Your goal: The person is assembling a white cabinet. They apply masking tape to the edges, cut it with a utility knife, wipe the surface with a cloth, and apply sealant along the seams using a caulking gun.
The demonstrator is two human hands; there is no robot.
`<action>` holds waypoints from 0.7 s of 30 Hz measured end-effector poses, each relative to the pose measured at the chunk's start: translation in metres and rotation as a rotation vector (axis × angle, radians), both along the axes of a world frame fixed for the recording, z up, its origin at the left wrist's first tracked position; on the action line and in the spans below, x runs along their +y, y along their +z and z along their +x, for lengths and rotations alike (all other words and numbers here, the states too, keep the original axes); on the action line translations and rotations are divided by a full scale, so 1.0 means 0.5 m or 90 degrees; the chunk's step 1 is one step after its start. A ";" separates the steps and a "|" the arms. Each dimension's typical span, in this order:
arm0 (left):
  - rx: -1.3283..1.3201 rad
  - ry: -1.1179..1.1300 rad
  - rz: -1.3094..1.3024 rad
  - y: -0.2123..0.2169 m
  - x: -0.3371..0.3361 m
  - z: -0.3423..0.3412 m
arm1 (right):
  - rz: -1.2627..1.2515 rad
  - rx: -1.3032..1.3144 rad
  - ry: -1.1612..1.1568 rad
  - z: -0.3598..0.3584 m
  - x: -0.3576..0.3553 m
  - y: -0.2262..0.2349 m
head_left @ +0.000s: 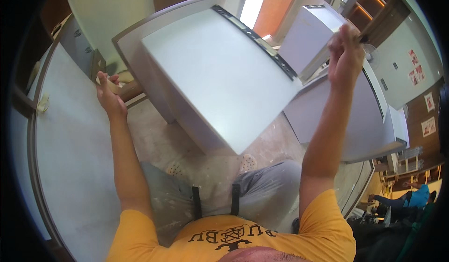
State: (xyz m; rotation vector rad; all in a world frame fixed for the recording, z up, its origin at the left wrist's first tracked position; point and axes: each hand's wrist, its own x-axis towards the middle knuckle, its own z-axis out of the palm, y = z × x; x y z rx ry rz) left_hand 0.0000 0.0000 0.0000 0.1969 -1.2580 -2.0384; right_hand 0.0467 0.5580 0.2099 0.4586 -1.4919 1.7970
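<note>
My left hand [111,93] is out to the left, its fingers closed round what looks like a cream roll of tape [112,85]. My right hand [345,58] is raised at the upper right with the fingers bent in. A small dark tip [364,38] shows beside those fingers, but its kind is too small to make out. Between my arms stands a white drawer box [220,75], tilted in view, with a dark slotted metal rail [255,40] along its far edge. A wider front panel [168,9] is joined at its left end. Neither hand touches the box.
A large pale panel with brown edging [70,159] stands close at my left, with a cream scrap [43,104] on its edge. More white drawer boxes [336,112] stand at the right. Dusty floor [154,131] lies below. A person in blue [416,196] is far right.
</note>
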 end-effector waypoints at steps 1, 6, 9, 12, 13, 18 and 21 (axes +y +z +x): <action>-0.005 0.004 -0.002 -0.007 -0.004 -0.001 | -0.023 -0.020 -0.014 0.019 0.024 -0.045; -0.042 0.049 -0.035 -0.039 -0.025 -0.004 | -0.150 -0.193 -0.057 0.102 0.082 -0.240; -0.104 0.063 -0.048 -0.060 -0.046 0.023 | -0.145 -0.255 -0.063 0.138 0.094 -0.293; -0.163 0.101 -0.035 -0.074 -0.066 0.049 | -0.135 -0.248 -0.057 0.148 0.111 -0.297; -0.171 0.107 -0.027 -0.077 -0.074 0.060 | -0.137 -0.269 -0.070 0.149 0.110 -0.301; -0.186 0.080 -0.012 -0.103 -0.112 0.132 | -0.083 -0.309 -0.107 0.153 0.096 -0.323; -0.191 0.052 0.014 -0.105 -0.131 0.139 | 0.044 -0.270 -0.096 0.142 0.071 -0.335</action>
